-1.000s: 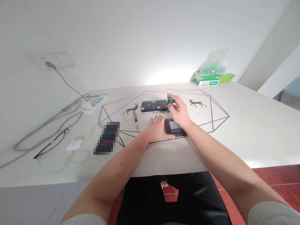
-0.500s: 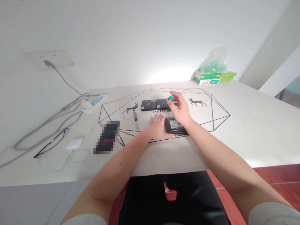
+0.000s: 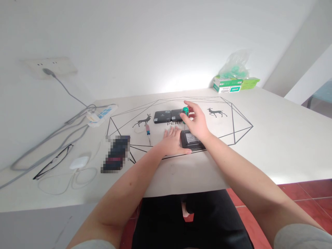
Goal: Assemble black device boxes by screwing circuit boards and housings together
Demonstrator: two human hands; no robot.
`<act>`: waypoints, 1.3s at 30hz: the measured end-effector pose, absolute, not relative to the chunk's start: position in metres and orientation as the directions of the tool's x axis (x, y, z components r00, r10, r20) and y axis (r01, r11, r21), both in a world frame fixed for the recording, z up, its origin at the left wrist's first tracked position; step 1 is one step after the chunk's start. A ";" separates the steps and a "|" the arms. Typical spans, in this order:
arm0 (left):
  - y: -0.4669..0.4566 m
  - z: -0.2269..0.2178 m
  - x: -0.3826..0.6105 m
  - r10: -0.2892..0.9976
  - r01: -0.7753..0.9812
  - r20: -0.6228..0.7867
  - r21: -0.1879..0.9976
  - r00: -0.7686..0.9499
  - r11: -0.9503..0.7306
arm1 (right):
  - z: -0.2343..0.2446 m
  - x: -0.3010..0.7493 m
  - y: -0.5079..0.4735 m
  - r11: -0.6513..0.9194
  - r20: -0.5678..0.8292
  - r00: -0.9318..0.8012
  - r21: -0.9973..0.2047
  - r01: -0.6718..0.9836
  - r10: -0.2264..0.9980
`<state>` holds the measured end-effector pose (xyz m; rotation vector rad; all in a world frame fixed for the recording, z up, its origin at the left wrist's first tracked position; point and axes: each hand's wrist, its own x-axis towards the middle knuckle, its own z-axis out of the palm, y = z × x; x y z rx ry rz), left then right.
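In the head view, my right hand (image 3: 196, 121) grips a green-handled screwdriver (image 3: 185, 111) that stands nearly upright. Its shaft runs down to the far left corner of a black box-shaped device (image 3: 184, 143) with a white label. The exact contact of the tip is too small to make out. My left hand (image 3: 173, 142) lies flat, fingers spread on the table, its thumb along the device's near left edge. My right hand and forearm hide part of the device's right side. Beyond them, two black flat devices (image 3: 162, 117) lie side by side, the right one partly covered by my right hand.
Left of my left hand lies a second screwdriver (image 3: 148, 133). Farther left are a pixelated dark object (image 3: 115, 154), a white charger with cable (image 3: 79, 162), glasses (image 3: 53, 162) and a power strip (image 3: 102, 116). Green and white boxes (image 3: 228, 84) stand at the back right.
The whole view has shifted slightly left. My right hand keeps its grip on the green screwdriver at the same corner, and my left hand stays flat beside the device.
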<state>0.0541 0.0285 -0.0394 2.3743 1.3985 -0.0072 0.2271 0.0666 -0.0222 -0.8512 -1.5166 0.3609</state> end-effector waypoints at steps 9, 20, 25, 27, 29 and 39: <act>0.029 -0.040 0.055 0.842 0.841 -0.193 0.334 0.504 -0.426 | -0.021 0.225 0.063 0.685 0.744 0.070 -0.645 0.339 0.665; 0.027 -0.038 0.054 0.843 0.844 -0.194 0.324 0.502 -0.428 | -0.025 0.224 0.064 0.661 0.708 0.066 -0.685 0.305 0.703; 0.028 -0.040 0.053 0.842 0.842 -0.192 0.326 0.504 -0.430 | -0.022 0.224 0.062 0.671 0.724 0.063 -0.665 0.329 0.687; 0.029 -0.041 0.053 0.842 0.843 -0.191 0.321 0.505 -0.432 | -0.021 0.223 0.062 0.669 0.725 0.068 -0.664 0.335 0.686; 0.030 -0.043 0.053 0.843 0.845 -0.192 0.318 0.503 -0.431 | -0.021 0.223 0.062 0.666 0.722 0.076 -0.669 0.330 0.688; 0.029 -0.040 0.053 0.843 0.843 -0.193 0.329 0.502 -0.426 | -0.019 0.222 0.061 0.654 0.700 0.075 -0.695 0.298 0.710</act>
